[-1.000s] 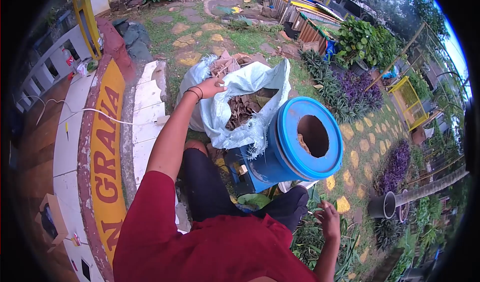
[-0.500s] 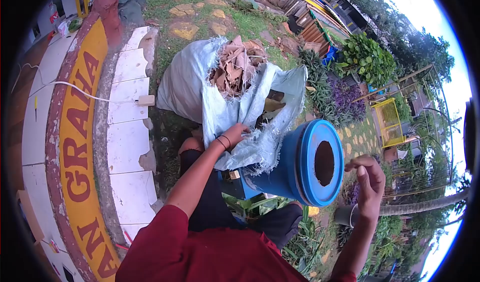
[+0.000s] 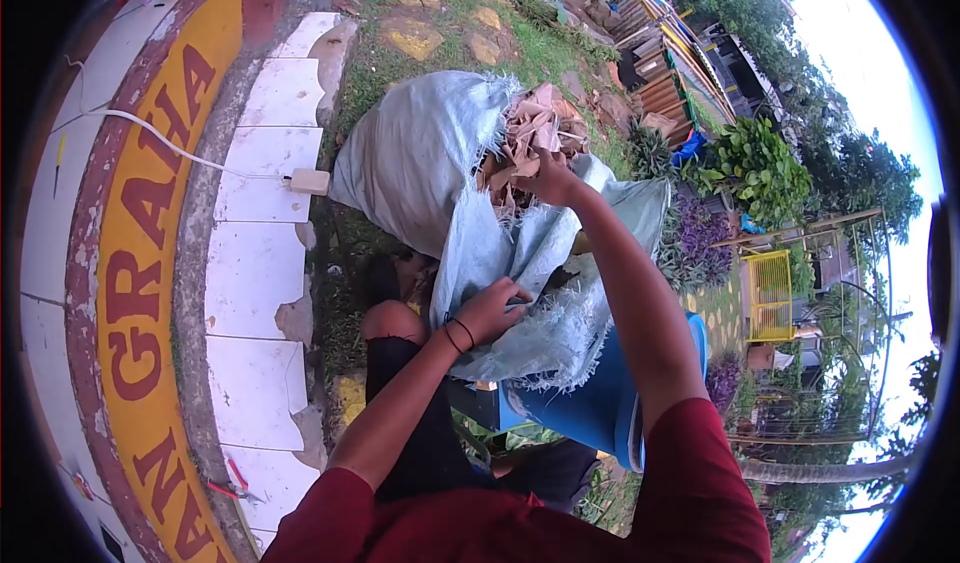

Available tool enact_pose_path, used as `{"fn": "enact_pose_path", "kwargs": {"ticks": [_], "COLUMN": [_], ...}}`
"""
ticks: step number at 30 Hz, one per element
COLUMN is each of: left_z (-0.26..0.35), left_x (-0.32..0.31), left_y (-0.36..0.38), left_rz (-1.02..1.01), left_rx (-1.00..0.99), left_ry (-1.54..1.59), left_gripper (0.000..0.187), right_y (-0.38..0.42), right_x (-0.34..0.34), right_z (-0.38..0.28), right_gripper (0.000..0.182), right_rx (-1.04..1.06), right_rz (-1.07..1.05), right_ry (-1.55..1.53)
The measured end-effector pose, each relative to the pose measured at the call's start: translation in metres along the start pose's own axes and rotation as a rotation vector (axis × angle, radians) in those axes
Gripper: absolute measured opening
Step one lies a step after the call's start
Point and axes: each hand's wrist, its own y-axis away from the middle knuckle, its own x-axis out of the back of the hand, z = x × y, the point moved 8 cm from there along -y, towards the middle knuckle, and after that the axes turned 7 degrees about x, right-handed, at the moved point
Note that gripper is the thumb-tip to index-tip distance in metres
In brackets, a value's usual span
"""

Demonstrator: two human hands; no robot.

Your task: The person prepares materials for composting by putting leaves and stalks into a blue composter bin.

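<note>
A pale woven sack point(image 3: 425, 148) lies on its side with its mouth toward the right, full of dry brown leaves point(image 3: 530, 128). My left hand point(image 3: 492, 311) is closed on the frayed lower edge of the sack's mouth. At the leaves is my right hand point(image 3: 552, 179), its thumb and fingers bent around some of them; the fingertips are partly hidden. Below the sack mouth stands a blue drum point(image 3: 590, 398), mostly covered by my right forearm and the sack. Its lid opening is out of sight behind the arm.
On the left runs a white tiled ledge point(image 3: 255, 278) with a white adapter point(image 3: 309, 181) on a cable and red-handled pliers point(image 3: 236, 485). A yellow lettered wall point(image 3: 130, 293) lies beyond it. Plants, a yellow metal rack point(image 3: 769, 295) and stacked bamboo point(image 3: 668, 88) are at the right.
My right hand has moved from beside the blue drum up to the leaves in the sack. My left hand keeps its hold on the sack. The view has shifted slightly.
</note>
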Motion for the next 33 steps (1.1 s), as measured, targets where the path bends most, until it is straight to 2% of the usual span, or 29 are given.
{"fn": "enact_pose_path", "kwargs": {"ticks": [2, 3, 4, 5, 6, 8, 9, 10, 11, 12, 13, 15, 17, 19, 20, 21, 23, 24, 26, 27, 28, 30, 31, 32, 33], "left_z": [0.004, 0.007, 0.013, 0.020, 0.025, 0.035, 0.048, 0.067, 0.077, 0.094, 0.100, 0.107, 0.114, 0.123, 0.124, 0.127, 0.131, 0.138, 0.148, 0.147, 0.145, 0.145, 0.148, 0.141, 0.133], "left_x": [0.004, 0.009, 0.026, 0.043, 0.065, 0.132, 0.169, 0.212, 0.254, 0.288, 0.314, 0.350, 0.362, 0.353, 0.350, 0.342, 0.334, 0.329, 0.324, 0.325, 0.331, 0.329, 0.328, 0.331, 0.335], "left_y": [0.001, -0.001, -0.006, -0.013, -0.019, -0.046, -0.058, -0.071, -0.084, -0.095, -0.106, -0.129, -0.136, -0.134, -0.134, -0.131, -0.121, -0.112, -0.096, -0.092, -0.090, -0.084, -0.081, -0.083, -0.084], "left_rz": [-0.026, -0.029, 0.016, 0.060, 0.096, 0.368, 0.423, 0.443, 0.512, 0.415, 0.466, 0.342, 0.214, 0.111, 0.118, 0.087, 0.113, 0.169, 0.197, 0.207, 0.221, 0.086, 0.041, 0.040, 0.053], "left_rx": [-0.005, 0.004, 0.015, 0.027, 0.109, -0.053, -0.029, -0.112, -0.154, -0.276, -0.290, -0.407, -0.463, -0.444, -0.459, -0.442, -0.388, -0.368, -0.355, -0.336, -0.315, -0.336, -0.353, -0.344, -0.340], "left_ry": [0.011, 0.022, 0.235, 0.448, 0.639, 0.789, 0.966, 1.090, 1.188, 1.257, 1.296, 1.271, 1.306, 1.406, 1.426, 1.468, 1.504, 1.433, 1.430, 1.403, 1.389, 1.464, 1.442, 1.442, 1.435], "left_gripper": [0.020, 0.020, 0.017, 0.013, 0.007, 0.009, 0.011, 0.013, 0.016, 0.019, 0.019, 0.018, 0.019, 0.021, 0.022, 0.023, 0.024, 0.024, 0.025, 0.026, 0.026, 0.025, 0.024, 0.024, 0.024], "right_y": [-0.005, -0.003, -0.003, -0.014, 0.006, 0.021, 0.026, 0.043, 0.046, 0.046, 0.051, 0.040, 0.054, 0.062, 0.063, 0.065, 0.050, 0.044, 0.028, 0.024, 0.023, 0.019, 0.024, 0.022, 0.021], "right_x": [0.000, 0.005, 0.016, 0.027, 0.058, 0.118, 0.146, 0.172, 0.183, 0.189, 0.193, 0.156, 0.120, 0.066, 0.035, 0.008, -0.041, -0.061, -0.051, -0.066, -0.076, -0.075, -0.078, -0.077, -0.079], "right_z": [0.018, 0.024, 0.033, 0.054, 0.031, 0.040, 0.043, 0.029, 0.032, 0.035, 0.034, 0.028, 0.009, 0.009, 0.018, 0.013, 0.045, 0.054, 0.059, 0.063, 0.064, 0.073, 0.075, 0.082, 0.090], "right_gripper": [0.107, 0.104, 0.100, 0.091, 0.078, 0.049, 0.040, 0.036, 0.035, 0.035, 0.035, 0.037, 0.043, 0.044, 0.053, 0.068, 0.093, 0.093, 0.120, 0.135, 0.135, 0.139, 0.123, 0.123, 0.113], "right_rx": [-0.169, -0.183, -0.140, 0.020, 0.059, 0.121, 0.214, 0.163, 0.163, 0.167, 0.165, 0.023, -0.061, -0.140, -0.169, -0.053, -0.009, -0.014, -0.126, -0.246, -0.244, -0.269, -0.269, -0.273, -0.238], "right_rz": [0.093, 0.136, 0.251, 0.418, 0.511, 0.747, 0.852, 0.894, 0.862, 0.830, 0.839, 0.358, 0.061, -0.202, -0.356, -0.529, -0.456, -0.453, -0.097, -0.466, -0.470, -0.239, -0.175, -0.178, -0.319], "right_ry": [0.039, 0.014, -0.032, 0.055, -0.036, 0.003, -0.208, -0.190, -0.280, -0.373, -0.370, -0.640, -0.768, -0.694, -0.566, -0.291, 0.087, 0.076, 0.240, -0.031, -0.047, 0.057, 0.119, 0.112, 0.184]}}
